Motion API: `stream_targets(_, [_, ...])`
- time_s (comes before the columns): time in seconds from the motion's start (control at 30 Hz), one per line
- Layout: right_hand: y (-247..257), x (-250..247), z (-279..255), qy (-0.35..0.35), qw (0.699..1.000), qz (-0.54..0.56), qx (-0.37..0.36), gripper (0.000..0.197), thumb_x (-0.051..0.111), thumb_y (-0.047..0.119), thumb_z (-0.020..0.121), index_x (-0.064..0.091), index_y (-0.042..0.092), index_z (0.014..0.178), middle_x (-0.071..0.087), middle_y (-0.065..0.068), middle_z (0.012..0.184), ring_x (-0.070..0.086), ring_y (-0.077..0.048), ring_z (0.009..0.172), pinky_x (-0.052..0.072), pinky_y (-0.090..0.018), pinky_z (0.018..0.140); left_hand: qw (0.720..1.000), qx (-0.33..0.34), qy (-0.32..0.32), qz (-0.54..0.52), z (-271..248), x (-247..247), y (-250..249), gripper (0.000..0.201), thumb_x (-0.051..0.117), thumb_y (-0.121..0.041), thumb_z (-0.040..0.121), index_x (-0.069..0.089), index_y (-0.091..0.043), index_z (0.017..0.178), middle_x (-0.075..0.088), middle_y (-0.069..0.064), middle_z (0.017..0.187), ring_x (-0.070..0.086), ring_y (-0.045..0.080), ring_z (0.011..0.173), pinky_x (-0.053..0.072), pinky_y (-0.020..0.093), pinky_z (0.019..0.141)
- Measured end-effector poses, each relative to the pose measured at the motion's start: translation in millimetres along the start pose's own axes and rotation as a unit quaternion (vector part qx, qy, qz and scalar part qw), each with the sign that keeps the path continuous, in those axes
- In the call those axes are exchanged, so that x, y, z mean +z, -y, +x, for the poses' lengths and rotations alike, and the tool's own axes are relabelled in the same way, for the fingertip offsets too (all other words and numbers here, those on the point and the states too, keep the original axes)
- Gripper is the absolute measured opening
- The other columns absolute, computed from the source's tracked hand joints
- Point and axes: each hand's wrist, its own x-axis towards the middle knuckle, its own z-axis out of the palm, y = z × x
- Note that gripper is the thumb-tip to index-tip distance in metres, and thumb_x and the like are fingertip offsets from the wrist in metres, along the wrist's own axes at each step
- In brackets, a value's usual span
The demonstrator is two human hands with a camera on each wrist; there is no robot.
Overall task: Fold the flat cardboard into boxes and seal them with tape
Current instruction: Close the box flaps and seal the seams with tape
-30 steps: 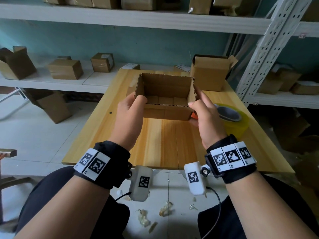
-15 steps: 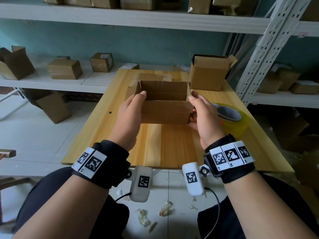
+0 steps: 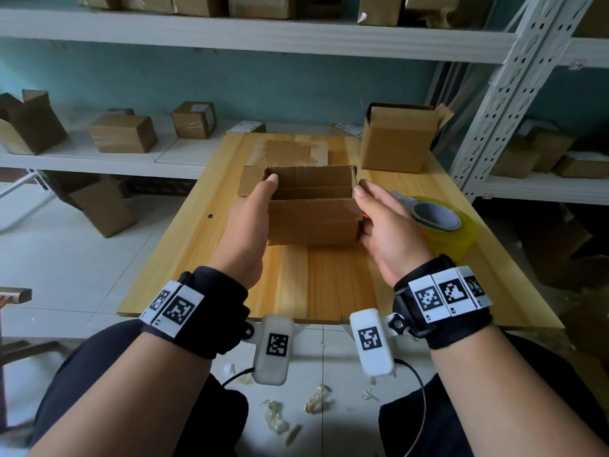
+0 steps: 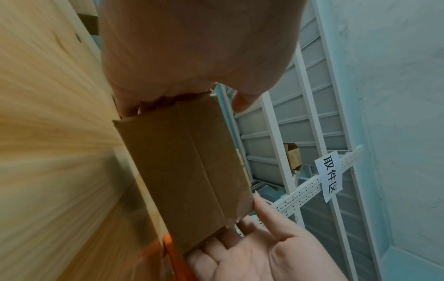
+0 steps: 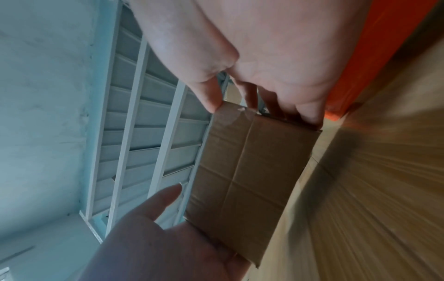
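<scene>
A small brown cardboard box (image 3: 311, 222) stands on the wooden table (image 3: 323, 285) with its top open and its inside bare. My left hand (image 3: 252, 222) lies flat against its left end, thumb up by the rim. My right hand (image 3: 382, 229) lies against the right end, thumb touching the near top corner. In the left wrist view the box (image 4: 192, 171) sits between my left hand (image 4: 192, 47) and the right hand's straight fingers (image 4: 230, 245). The right wrist view shows the same box (image 5: 250, 171) held between both palms. A flat cardboard sheet (image 3: 290, 153) lies behind the box.
A yellow tape roll (image 3: 445, 229) with an orange part (image 5: 384, 57) sits just right of my right hand. An open box (image 3: 398, 143) stands at the table's back right. Shelves (image 3: 99, 156) with several boxes run behind and to both sides. Scraps litter the floor (image 3: 316, 404).
The box was lifted and tilted toward me with my thumbs inside its rim. It has come down level onto the table, farther from me, and both thumbs are now outside.
</scene>
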Motion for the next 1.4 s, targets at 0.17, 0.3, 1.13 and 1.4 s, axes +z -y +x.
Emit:
stream_targets(0.17, [-2.4, -0.9, 4.0, 0.01, 1.0, 0.021, 0.008, 0.044, 0.073, 0.068, 0.069, 0.067, 0.056, 0.111, 0.062, 0.009, 0.145, 0.056, -0.018, 0.137, 0.041, -0.053, 0.118, 1.0, -0.012, -0.013, -0.013, 4.1, -0.6, 1.7, 0.094, 0.065, -0.08, 0.064, 0.061, -0.029, 0.143, 0.067, -0.002, 0.139, 0.059, 0.024, 0.133, 0.041, 0.054, 0.12])
stream_targets(0.3, [-1.7, -0.7, 3.6, 0.006, 0.999, 0.031, 0.016, 0.042, 0.072, 0.062, 0.066, 0.067, 0.056, 0.107, 0.061, 0.005, 0.147, 0.055, -0.02, 0.138, 0.041, -0.054, 0.118, 1.0, -0.025, -0.005, -0.01, 6.0, 0.5, 2.3, 0.057, 0.06, -0.068, 0.087, 0.066, -0.032, 0.131, 0.071, -0.004, 0.132, 0.063, 0.02, 0.127, 0.042, 0.049, 0.119])
stream_targets(1.13, [9.6, -18.5, 4.9, -0.044, 0.999, 0.029, -0.007, 0.1, 0.057, 0.09, 0.074, 0.046, 0.03, 0.154, 0.051, -0.002, 0.157, 0.045, -0.021, 0.146, 0.033, -0.053, 0.124, 0.995, -0.051, -0.047, -0.078, 19.4, -36.2, -18.0, 0.07, 0.051, -0.057, 0.103, 0.046, -0.013, 0.157, 0.053, 0.009, 0.154, 0.042, 0.024, 0.15, 0.028, 0.043, 0.124])
stream_targets(1.4, [15.4, -23.0, -0.7, -0.027, 0.998, 0.053, 0.007, 0.101, 0.044, 0.079, 0.081, 0.034, 0.02, 0.162, 0.044, -0.012, 0.162, 0.044, -0.025, 0.149, 0.033, -0.049, 0.125, 0.994, -0.041, -0.045, -0.088, 18.1, -51.4, -23.6, 0.067, 0.05, -0.055, 0.104, 0.047, -0.013, 0.157, 0.053, 0.01, 0.156, 0.045, 0.026, 0.148, 0.03, 0.046, 0.126])
